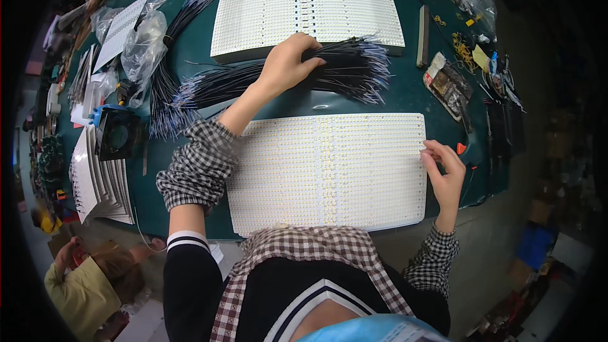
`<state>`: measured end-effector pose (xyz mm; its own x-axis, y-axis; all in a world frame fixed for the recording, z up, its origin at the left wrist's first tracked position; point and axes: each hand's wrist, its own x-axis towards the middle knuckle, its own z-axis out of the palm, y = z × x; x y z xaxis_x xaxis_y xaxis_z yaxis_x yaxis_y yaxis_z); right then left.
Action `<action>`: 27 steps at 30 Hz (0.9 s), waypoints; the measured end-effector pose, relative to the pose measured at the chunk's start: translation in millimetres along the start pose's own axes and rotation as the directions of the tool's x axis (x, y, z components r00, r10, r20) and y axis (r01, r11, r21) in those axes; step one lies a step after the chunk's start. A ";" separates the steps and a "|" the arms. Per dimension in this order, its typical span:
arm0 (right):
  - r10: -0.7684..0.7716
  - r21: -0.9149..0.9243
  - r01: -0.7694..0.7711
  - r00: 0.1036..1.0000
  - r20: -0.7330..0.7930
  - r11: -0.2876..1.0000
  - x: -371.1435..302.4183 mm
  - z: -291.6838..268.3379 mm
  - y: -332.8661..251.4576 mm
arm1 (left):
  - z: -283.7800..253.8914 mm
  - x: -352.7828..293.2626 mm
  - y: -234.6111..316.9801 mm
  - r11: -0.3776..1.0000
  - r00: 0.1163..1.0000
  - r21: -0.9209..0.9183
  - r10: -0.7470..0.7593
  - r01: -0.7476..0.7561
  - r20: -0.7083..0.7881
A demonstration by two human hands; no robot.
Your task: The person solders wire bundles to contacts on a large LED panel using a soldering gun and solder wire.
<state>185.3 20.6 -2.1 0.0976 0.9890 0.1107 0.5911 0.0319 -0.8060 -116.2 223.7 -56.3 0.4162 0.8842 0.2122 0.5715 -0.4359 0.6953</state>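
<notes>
A thick bundle of thin black wires (345, 66) with pale blue-white ends lies across the table. My left hand (288, 63) is closed over the middle of it, its fingertips partly hidden among the wires. Nearer me lies a broad white panel of LED boards (278, 171), dotted with rows of small yellowish chips. At that panel's right edge is my right hand (445, 174), thumb and index fingertips close together. Whatever may be between them is too small to make out. A stack of similar white LED boards (253, 12) stands behind the wires.
More black wires (168, 82), clear plastic bags (142, 54) and a small black fan-like device (118, 133) are at left, above white sheets (95, 177). A grey bar (423, 35) and a dark, worn packet (449, 85) lie right. Other people sit at left.
</notes>
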 end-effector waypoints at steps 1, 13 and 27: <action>0.024 0.006 -0.023 1.000 -0.019 1.000 -0.8 -2.9 3.6 | 1.7 0.5 -3.0 1.000 1.000 0.002 -0.004 0.004 -0.003; 0.172 0.097 -0.158 0.971 -0.163 0.983 -10.1 -8.6 31.4 | -15.5 11.4 -1.3 0.981 0.984 0.130 0.155 -0.143 -0.083; 0.233 0.186 -0.211 0.966 -0.109 0.960 -35.6 11.7 31.0 | -14.3 -7.0 3.2 0.976 0.976 0.025 0.217 -0.218 0.027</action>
<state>190.7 -11.9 -37.8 0.3196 0.9474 -0.0177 0.3978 -0.1511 -0.9050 -127.4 218.5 -45.7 0.5495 0.7637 0.3389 0.4847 -0.6218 0.6152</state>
